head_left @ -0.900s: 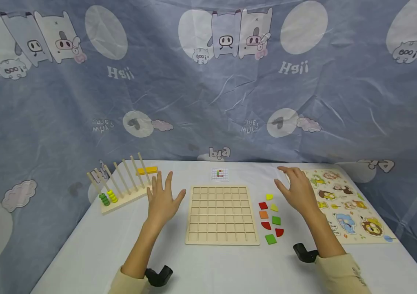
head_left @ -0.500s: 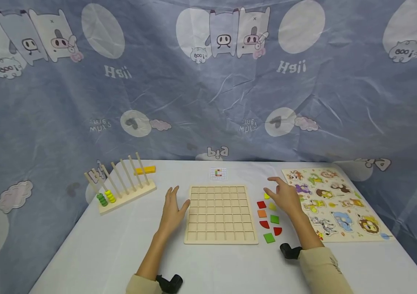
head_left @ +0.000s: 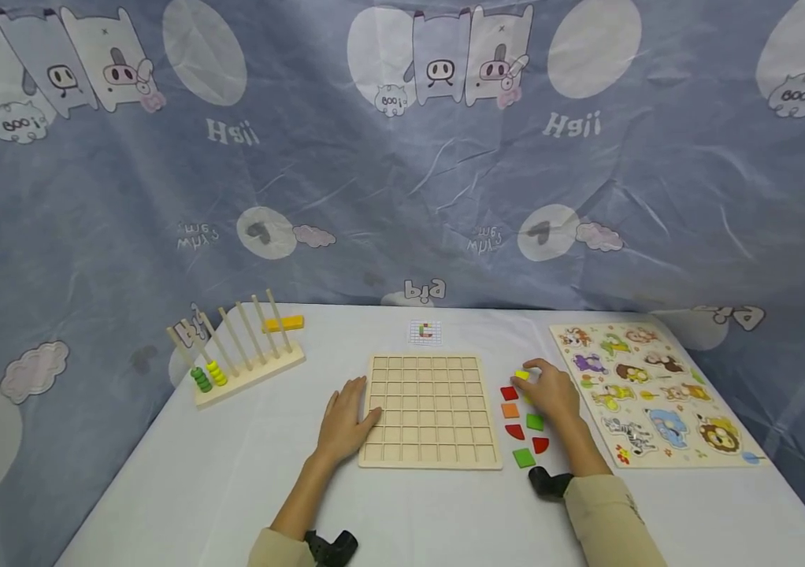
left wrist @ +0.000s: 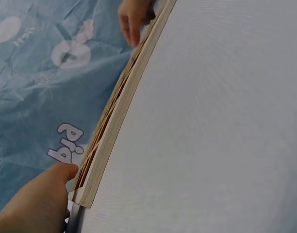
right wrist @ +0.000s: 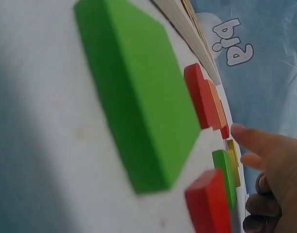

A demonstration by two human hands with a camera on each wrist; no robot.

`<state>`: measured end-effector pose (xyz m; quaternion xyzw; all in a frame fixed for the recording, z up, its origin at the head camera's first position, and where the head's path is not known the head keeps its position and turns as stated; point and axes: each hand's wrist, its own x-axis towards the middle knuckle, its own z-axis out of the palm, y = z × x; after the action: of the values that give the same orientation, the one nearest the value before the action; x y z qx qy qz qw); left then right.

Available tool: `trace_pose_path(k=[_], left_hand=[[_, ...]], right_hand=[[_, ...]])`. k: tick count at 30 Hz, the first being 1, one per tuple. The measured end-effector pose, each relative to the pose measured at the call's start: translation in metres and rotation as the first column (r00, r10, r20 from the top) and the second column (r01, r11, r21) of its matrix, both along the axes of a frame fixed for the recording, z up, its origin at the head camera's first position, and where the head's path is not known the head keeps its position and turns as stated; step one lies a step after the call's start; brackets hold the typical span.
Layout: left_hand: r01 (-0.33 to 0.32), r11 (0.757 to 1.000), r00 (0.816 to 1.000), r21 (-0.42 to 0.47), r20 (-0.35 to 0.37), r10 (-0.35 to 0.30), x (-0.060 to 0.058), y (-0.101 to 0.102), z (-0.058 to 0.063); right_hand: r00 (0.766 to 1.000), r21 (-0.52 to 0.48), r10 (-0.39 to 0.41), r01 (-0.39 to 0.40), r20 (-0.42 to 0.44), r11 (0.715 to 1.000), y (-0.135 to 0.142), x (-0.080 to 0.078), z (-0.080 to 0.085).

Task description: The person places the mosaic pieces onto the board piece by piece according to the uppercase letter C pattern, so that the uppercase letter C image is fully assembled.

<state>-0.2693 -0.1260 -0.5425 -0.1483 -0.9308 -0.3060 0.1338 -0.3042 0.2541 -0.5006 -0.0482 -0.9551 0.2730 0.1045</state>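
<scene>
A square wooden grid board (head_left: 431, 412) lies mid-table. My left hand (head_left: 344, 425) rests along its left edge, fingers straight and thumb over the rim; in the left wrist view that thumb (left wrist: 67, 172) is at the board's corner. To the right of the board, my right hand (head_left: 554, 394) reaches over the loose pieces. Its thumb and index finger are spread on either side of a small yellow piece (head_left: 521, 376) on the table. Another yellow piece is mostly hidden under the hand. Nearby lie red (head_left: 510, 393), orange (head_left: 510, 410) and green (head_left: 524, 457) pieces.
A small pattern card (head_left: 425, 332) lies behind the board. On the left stands a peg rack (head_left: 254, 375) with green and yellow beads, a yellow bar (head_left: 283, 324) behind it. An animal puzzle board (head_left: 658, 398) lies on the right. A patterned cloth (head_left: 402, 181) hangs behind the table.
My left hand has moved right and down onto the board's left edge. My right hand has come left and down from over the animal puzzle to the yellow piece.
</scene>
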Motion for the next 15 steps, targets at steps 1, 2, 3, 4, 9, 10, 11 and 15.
trace_pose_path(k=[1,2,3,4,9,10,11,15], left_hand=[[-0.001,1.000,1.000,-0.006,-0.005,0.001,0.0004,0.0003,0.0004],[0.000,1.000,1.000,-0.007,-0.008,0.000,0.0007,0.0003,0.0007],[-0.002,1.000,1.000,-0.010,-0.011,0.002,0.0011,0.0003,0.0008],[-0.005,1.000,1.000,-0.014,-0.013,0.005,0.0016,0.0002,0.0006],[-0.013,0.999,1.000,-0.035,-0.015,0.012,0.0029,0.0000,-0.0020],[-0.012,0.999,1.000,-0.036,-0.017,0.011,0.0031,0.0002,-0.0020],[-0.011,0.999,1.000,-0.036,-0.019,0.010,0.0031,0.0004,-0.0019],[-0.009,0.999,0.999,-0.038,-0.038,0.008,0.0028,0.0009,-0.0007]], right_hand=[[1.000,0.009,-0.013,0.013,0.009,1.000,0.0005,-0.0004,-0.0010],[1.000,0.015,-0.024,0.024,0.016,1.000,0.0009,-0.0007,-0.0020],[0.999,0.018,-0.034,0.033,0.020,0.999,0.0010,-0.0010,-0.0034],[0.999,0.020,-0.039,0.039,0.023,0.999,0.0012,-0.0012,-0.0049],[0.998,0.028,-0.070,0.070,0.007,0.997,0.0027,0.0001,-0.0101],[0.997,0.031,-0.075,0.075,0.002,0.997,0.0032,0.0005,-0.0105],[0.997,0.032,-0.079,0.079,-0.002,0.996,0.0039,0.0009,-0.0107],[0.997,0.019,-0.073,0.073,-0.007,0.997,0.0061,0.0019,-0.0106]])
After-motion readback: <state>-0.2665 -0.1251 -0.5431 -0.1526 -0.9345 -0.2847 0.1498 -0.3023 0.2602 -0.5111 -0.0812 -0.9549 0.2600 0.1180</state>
